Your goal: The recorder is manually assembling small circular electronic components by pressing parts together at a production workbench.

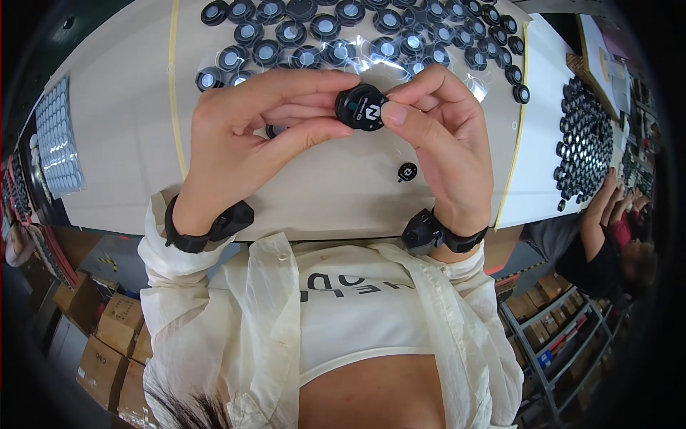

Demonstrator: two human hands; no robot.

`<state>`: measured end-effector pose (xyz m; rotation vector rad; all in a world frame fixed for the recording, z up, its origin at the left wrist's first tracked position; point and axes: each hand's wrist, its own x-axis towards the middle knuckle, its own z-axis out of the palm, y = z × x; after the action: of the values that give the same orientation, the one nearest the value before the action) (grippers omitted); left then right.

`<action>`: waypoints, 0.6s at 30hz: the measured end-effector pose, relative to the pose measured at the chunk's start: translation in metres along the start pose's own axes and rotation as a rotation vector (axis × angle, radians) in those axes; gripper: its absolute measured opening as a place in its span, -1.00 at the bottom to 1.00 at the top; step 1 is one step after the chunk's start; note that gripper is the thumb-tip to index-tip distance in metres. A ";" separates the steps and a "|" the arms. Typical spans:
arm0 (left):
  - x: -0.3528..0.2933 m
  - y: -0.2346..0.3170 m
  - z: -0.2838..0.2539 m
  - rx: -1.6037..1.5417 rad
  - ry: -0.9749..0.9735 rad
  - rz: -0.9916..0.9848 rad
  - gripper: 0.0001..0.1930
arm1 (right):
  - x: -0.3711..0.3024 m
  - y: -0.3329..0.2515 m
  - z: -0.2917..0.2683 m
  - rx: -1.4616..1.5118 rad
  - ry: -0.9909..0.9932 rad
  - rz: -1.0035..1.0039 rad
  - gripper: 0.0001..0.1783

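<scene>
Between my hands, above the table, is a round black disc-shaped part with a thick rim and white and green print on its face. My left hand grips its left edge with fingertips above and thumb below. On its right edge, the thumb and fingers of my right hand pinch it at the printed face. A small black round sticker or tag with white print lies on the table near my right wrist. Another dark round part shows only partly behind my left hand.
Many black round parts with pale centres cover the far table, some on clear plastic. A sheet of pale round pieces lies at left. More black parts crowd the right, near a co-worker's arms. Cardboard boxes stand lower left.
</scene>
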<state>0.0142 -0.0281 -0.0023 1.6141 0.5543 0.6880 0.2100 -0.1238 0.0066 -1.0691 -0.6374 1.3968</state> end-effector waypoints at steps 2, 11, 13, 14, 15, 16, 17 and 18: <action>0.000 0.000 0.000 0.015 0.010 -0.001 -0.61 | 0.001 0.000 0.001 0.011 0.004 0.005 -0.88; -0.001 0.004 -0.002 0.088 0.000 -0.029 -0.58 | 0.004 0.000 0.002 -0.043 0.008 0.012 -0.88; -0.001 0.005 -0.003 0.159 -0.006 -0.027 -0.58 | 0.005 0.002 0.002 -0.045 0.018 0.012 -0.88; -0.002 0.004 -0.002 0.158 -0.006 -0.027 -0.58 | 0.005 0.002 0.002 -0.044 0.018 0.012 -0.88; -0.002 0.003 -0.002 0.168 -0.001 -0.023 -0.58 | 0.005 0.003 0.002 -0.062 0.026 0.010 -0.88; -0.002 0.003 -0.002 0.177 0.004 -0.019 -0.58 | 0.005 0.003 0.002 -0.080 0.033 0.007 -0.87; -0.002 0.003 -0.002 0.177 0.004 -0.019 -0.58 | 0.006 0.004 0.003 -0.079 0.033 0.008 -0.87; -0.002 0.003 -0.001 0.182 0.013 -0.024 -0.59 | 0.006 0.004 0.004 -0.077 0.044 0.015 -0.87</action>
<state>0.0119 -0.0292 0.0000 1.7698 0.6610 0.6455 0.2053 -0.1177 0.0037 -1.1653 -0.6565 1.3671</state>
